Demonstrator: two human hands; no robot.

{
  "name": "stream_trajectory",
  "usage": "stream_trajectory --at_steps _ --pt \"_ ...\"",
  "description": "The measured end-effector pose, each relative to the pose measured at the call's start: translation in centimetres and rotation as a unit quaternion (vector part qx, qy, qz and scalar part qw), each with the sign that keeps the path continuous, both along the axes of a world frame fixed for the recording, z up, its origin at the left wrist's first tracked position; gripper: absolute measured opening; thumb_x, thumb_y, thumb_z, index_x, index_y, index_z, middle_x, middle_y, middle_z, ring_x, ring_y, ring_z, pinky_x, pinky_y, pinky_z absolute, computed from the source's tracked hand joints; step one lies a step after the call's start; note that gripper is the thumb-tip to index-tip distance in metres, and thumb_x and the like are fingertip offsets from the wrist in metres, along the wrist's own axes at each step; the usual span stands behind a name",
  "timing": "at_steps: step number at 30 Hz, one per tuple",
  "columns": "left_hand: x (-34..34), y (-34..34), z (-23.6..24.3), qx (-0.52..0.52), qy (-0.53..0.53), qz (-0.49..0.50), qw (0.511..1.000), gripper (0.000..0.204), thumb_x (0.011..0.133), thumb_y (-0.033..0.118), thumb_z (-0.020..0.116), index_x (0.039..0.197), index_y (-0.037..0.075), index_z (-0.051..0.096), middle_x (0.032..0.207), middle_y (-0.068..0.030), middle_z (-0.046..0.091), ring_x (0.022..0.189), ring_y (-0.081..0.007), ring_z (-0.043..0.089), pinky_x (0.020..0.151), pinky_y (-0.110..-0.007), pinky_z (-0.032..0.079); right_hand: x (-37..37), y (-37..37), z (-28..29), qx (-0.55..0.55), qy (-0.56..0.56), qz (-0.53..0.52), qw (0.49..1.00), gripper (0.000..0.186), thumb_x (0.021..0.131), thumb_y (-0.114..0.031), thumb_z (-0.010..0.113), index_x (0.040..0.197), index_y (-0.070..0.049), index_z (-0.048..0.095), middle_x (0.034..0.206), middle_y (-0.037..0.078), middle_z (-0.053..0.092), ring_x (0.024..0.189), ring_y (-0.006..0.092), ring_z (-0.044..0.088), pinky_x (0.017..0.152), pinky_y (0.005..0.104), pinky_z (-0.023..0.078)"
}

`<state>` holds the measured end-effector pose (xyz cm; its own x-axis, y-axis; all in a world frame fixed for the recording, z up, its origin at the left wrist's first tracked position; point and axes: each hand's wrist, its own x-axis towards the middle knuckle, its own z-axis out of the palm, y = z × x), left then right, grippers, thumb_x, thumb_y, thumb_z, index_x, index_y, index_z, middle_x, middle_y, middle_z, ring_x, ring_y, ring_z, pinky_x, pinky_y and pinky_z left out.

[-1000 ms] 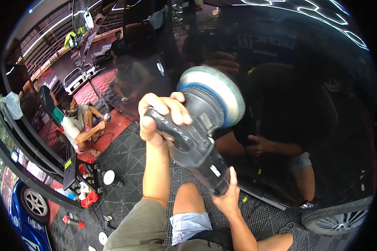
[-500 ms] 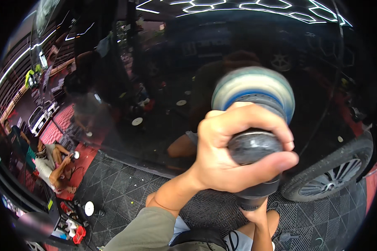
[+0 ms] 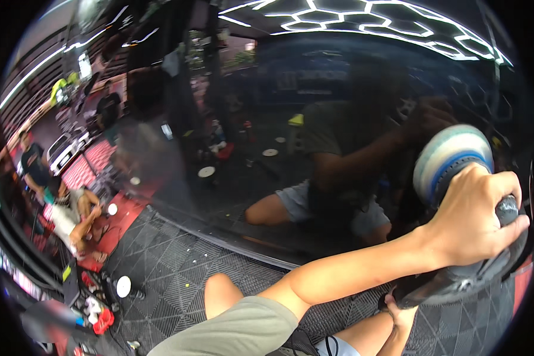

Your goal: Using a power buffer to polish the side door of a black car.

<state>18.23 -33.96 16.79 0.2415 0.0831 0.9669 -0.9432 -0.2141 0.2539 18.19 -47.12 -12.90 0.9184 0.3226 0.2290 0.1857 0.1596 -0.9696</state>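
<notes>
Wrapped around a short black handle [image 3: 507, 210] at the right of the frame, the bare left hand [image 3: 469, 216] is closed firmly, its thumb on the near side; the bare right hand [image 3: 400, 311], lower down, clasps the rear end of the same tool, its fingers partly hidden. That tool, a bulky black power polisher [image 3: 457, 279] with a rounded, dull-sheened body, slants across the lower right toward its head. Its thick round foam pad [image 3: 451, 157], cream-white with a pale greenish rim and slightly blurred, sits on a bright blue backing ring [image 3: 444, 173]. Whether the pad touches the glossy black car panel [image 3: 231, 202] beyond it, I cannot tell. Beneath spreads dark grey ribbed floor tiling [image 3: 160, 261]. White hexagonal light strips [image 3: 350, 26] gleam as reflections across the upper right. At lower left stand a flat white disc [image 3: 123, 286] and a red plastic container [image 3: 104, 321]; farther off, a crouching person in a pale shirt [image 3: 65, 222] and a standing person in dark clothing [image 3: 34, 160].
</notes>
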Motion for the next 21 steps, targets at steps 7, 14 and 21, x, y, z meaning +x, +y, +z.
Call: stream_trajectory --at_steps 7,14,21 --pt "-5.5 11.1 0.8 -0.014 0.02 -0.08 0.997 0.014 0.071 0.011 0.074 0.072 0.003 0.063 0.064 -0.0051 0.06 0.06 -0.0122 0.057 0.056 -0.027 0.044 -4.1 8.9 1.3 -0.091 -0.155 -0.076 0.981 0.075 0.065 -0.005 0.079 0.127 0.002 0.039 0.116 0.015 0.05 0.104 0.0237 0.05 0.095 0.0381 0.04" --pt "-12.3 22.5 1.0 -0.013 0.071 -0.047 0.996 0.011 0.078 0.009 0.07 0.081 -0.001 0.066 0.078 -0.0099 0.068 0.07 -0.0158 0.065 0.067 -0.03 0.052 -6.6 19.6 4.8 -0.032 -0.293 0.089 0.952 0.111 0.063 0.005 0.074 0.147 -0.003 0.002 0.139 0.021 0.033 0.124 0.0299 0.043 0.102 0.0414 0.04" --pt "-15.3 31.0 1.1 -0.014 -0.003 -0.034 0.999 0.031 0.09 0.026 0.06 0.093 -0.004 0.057 0.075 -0.0205 0.064 0.07 -0.0287 0.066 0.068 -0.041 0.055 -7.2 26.3 6.6 0.05 -0.426 0.125 0.894 0.099 0.067 -0.003 0.077 0.146 -0.007 0.016 0.092 0.023 0.066 0.076 0.0394 0.068 0.063 0.0408 0.056"
